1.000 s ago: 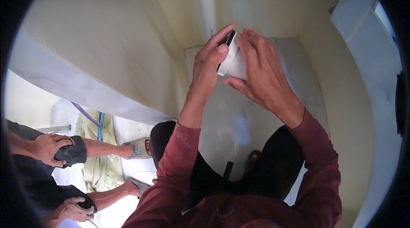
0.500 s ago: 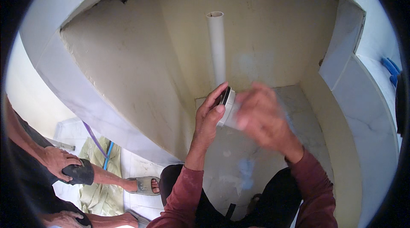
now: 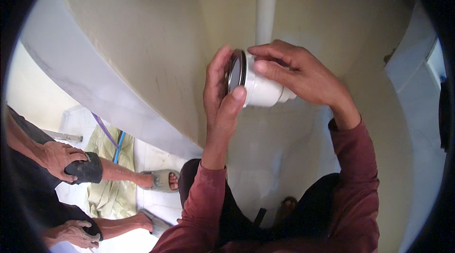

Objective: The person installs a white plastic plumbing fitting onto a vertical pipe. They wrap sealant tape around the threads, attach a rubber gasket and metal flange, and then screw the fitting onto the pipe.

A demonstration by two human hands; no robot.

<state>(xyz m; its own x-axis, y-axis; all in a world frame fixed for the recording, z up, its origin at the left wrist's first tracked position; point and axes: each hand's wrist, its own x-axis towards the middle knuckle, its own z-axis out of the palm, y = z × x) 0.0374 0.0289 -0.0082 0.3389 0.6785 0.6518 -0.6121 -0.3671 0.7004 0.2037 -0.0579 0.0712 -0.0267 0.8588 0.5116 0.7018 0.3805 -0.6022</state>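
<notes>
Two hands are gripping my white fitting (image 3: 263, 90), pipe (image 3: 266, 11) behind it: left hand (image 3: 219, 99) cupping its dark-rimmed end, right hand (image 3: 308, 75) curling over its body; I'm seemingly adjusting it, next needing steady support.

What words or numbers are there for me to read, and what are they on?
None that can be read.
White plastic piece at the left hand and right hand: no writing visible.
White pipe: none visible.
Crumpled sheet: none visible.
</notes>
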